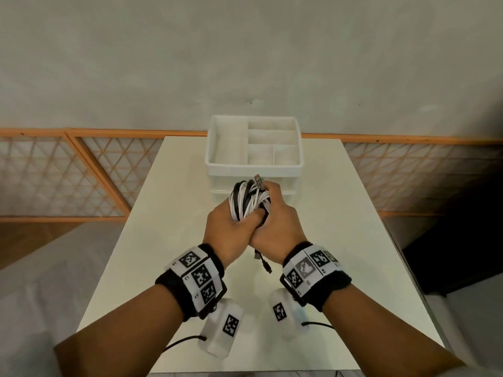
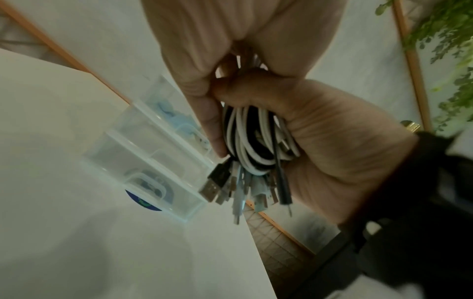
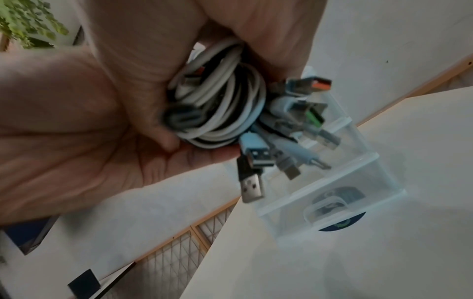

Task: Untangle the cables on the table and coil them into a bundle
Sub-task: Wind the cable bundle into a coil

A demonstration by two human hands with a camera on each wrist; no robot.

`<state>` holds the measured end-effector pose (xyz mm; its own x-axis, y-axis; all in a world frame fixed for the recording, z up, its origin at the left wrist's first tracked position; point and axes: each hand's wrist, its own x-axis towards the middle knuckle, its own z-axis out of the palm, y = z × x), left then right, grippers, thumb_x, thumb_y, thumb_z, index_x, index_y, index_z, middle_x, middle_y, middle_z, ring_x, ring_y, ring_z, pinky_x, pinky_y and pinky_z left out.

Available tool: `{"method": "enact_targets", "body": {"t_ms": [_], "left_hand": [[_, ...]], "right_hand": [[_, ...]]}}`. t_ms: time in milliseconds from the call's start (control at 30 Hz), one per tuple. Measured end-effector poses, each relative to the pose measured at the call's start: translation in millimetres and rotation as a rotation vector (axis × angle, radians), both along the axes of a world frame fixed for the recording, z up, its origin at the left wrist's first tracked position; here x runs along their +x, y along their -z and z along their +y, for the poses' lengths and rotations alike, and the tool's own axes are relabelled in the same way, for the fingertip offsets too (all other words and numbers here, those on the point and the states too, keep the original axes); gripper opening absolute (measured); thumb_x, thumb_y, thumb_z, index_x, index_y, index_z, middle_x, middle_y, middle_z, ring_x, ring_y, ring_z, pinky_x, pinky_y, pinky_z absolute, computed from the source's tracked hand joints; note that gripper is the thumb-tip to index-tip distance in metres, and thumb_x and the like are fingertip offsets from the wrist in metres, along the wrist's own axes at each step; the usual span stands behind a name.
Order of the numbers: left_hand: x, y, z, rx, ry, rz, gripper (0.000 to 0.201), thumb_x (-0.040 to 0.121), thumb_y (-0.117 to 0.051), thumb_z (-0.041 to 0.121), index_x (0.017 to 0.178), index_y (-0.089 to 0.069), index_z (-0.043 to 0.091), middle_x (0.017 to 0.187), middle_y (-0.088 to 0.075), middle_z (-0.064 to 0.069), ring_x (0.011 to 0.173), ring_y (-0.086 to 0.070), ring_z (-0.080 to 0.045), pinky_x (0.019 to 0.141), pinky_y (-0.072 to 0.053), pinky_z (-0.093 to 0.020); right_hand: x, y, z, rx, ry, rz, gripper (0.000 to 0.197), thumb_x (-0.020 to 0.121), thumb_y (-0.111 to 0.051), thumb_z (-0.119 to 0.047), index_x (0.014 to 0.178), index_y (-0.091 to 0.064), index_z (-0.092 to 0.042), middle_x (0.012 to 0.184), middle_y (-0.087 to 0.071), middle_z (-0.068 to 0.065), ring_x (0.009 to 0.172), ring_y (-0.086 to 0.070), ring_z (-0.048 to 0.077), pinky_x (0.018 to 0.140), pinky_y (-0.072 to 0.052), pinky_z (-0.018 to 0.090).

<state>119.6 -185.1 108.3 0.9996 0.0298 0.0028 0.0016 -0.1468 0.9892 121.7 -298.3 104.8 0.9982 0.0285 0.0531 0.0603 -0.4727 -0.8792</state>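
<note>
Cables (image 1: 249, 200), white and black, are sitting coiled in a bundle that we are holding above the bench (image 1: 168, 213), just in front of the white drawer organizer (image 1: 254, 165). We are wrapping our left hand (image 1: 231, 231) around the near side of the coil, thumb pressing across the strands. We are curling our right hand (image 1: 277, 221) around the far side, so both grips are closing firmly on the bundle, the 2 hands touching each other. In the wrist views, USB plugs (image 2: 217, 183) are sticking out of the coil under the fingers, pointing toward the clear drawers. 1 plug (image 1: 258, 178) is poking up above the right fingers, and dark plug ends (image 1: 262, 261) are dangling below the palms.
</note>
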Motion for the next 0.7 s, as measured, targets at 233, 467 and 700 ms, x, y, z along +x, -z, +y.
{"method": "enact_targets", "body": {"t_ms": [233,467,700], "left_hand": [[15.9,2.1,-0.9,-0.013,-0.076,0.068,0.019,0.079,-0.07,0.019,0.095,-0.073,0.029,0.087,-0.076,0.006,0.085,-0.072,-0.012,0.081,-0.06,-0.041],[38.7,-1.4,15.4,-0.114,0.029,0.189,0.033,0.072,-0.074,-0.007,0.095,-0.074,0.017,0.092,-0.077,-0.005,0.092,-0.073,-0.025,0.088,-0.058,-0.047],[61.0,16.9,25.1,0.013,0.045,0.26,0.028,0.06,-0.079,0.027,0.088,-0.074,0.029,0.088,-0.077,0.003,0.089,-0.073,-0.02,0.086,-0.058,-0.047]], "right_hand": [[12.0,7.3,10.2,-0.086,0.074,-0.05,0.069,0.071,-0.07,-0.025,0.128,-0.034,-0.04,0.1,-0.07,-0.012,0.09,-0.069,0.015,0.076,-0.06,0.039],[27.7,12.6,23.1,-0.19,0.104,-0.003,0.074,0.061,-0.066,-0.041,0.128,-0.035,-0.036,0.103,-0.069,-0.01,0.092,-0.067,0.019,0.078,-0.057,0.038],[49.5,25.4,27.8,-0.226,0.149,0.023,0.059,0.063,-0.061,-0.033,0.12,-0.042,-0.035,0.08,-0.068,-0.01,0.076,-0.067,0.018,0.069,-0.059,0.039]]}}
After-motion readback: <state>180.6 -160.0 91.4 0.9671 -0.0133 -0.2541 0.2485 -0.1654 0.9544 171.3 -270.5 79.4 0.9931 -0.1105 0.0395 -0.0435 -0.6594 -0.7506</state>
